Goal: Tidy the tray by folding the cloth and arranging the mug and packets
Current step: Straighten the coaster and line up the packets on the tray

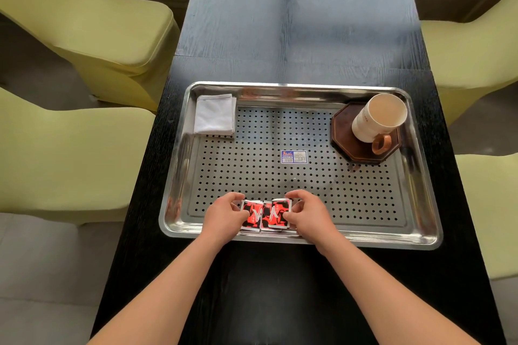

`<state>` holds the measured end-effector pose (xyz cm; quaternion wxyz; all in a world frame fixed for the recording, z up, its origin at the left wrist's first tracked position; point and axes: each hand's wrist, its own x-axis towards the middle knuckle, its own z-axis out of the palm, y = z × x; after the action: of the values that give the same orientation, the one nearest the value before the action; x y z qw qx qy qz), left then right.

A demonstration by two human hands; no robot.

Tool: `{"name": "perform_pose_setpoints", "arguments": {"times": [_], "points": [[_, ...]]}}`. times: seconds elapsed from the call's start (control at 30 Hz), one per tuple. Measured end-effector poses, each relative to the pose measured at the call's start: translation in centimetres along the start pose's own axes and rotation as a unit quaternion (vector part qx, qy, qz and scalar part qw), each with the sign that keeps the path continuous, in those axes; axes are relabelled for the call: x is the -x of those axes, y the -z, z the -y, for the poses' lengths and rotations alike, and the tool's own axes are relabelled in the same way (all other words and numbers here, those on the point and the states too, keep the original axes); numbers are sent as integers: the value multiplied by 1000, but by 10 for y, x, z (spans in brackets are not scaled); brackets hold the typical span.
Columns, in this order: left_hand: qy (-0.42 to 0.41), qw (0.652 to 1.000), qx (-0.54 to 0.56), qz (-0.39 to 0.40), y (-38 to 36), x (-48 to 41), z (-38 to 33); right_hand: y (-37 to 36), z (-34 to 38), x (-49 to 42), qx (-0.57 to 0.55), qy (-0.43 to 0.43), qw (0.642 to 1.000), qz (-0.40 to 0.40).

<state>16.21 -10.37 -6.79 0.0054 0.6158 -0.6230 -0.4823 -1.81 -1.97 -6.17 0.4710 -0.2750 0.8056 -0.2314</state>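
A perforated steel tray lies on the black table. In its far left corner sits a folded white cloth. A cream mug with a brown handle stands on a dark octagonal coaster at the far right. Red-and-black packets lie side by side at the tray's near edge. My left hand grips their left side and my right hand grips their right side, fingers curled over the packet edges.
The black wooden table runs away from me. Yellow-green upholstered chairs flank it on the left, and more chairs stand on the right. A small blue label is stuck in the tray's middle.
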Motion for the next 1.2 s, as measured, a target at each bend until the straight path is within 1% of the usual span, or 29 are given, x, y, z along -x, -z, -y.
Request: {"name": "perform_pose_setpoints", "arguments": {"times": [0.07,0.13,0.23,0.27,0.37,0.5,0.57,0.73,0.8,1.07,1.2], "points": [[0,1000,-2,-1,0,0,0,-5,1,0,34,5,999,-1],[-1,1000,-4,-2,0,0,0,-10,3,1,46,16,999,0],[-1,1000,-4,1,0,0,-1,-11,4,1,135,59,989,-18],[-2,1000,-4,1,0,0,-1,-9,2,0,148,65,986,-29],[-6,1000,-10,-4,-1,1,0,-3,-1,-1,134,42,989,-46],[-14,1000,-23,-5,-2,3,-2,-10,-2,3,154,56,986,-9],[-15,1000,-25,-1,-2,3,-2,-11,-3,4,158,55,986,-7],[-10,1000,-22,-3,-1,3,-2,-5,-6,3,73,-6,997,-40],[-8,1000,-23,-4,-2,3,-3,-8,-4,5,64,-9,997,-41],[11,1000,3,-8,4,3,-6,-5,-1,0,85,-3,996,-30],[10,1000,-5,-5,4,2,-9,-5,8,-6,170,54,983,-28]]}}
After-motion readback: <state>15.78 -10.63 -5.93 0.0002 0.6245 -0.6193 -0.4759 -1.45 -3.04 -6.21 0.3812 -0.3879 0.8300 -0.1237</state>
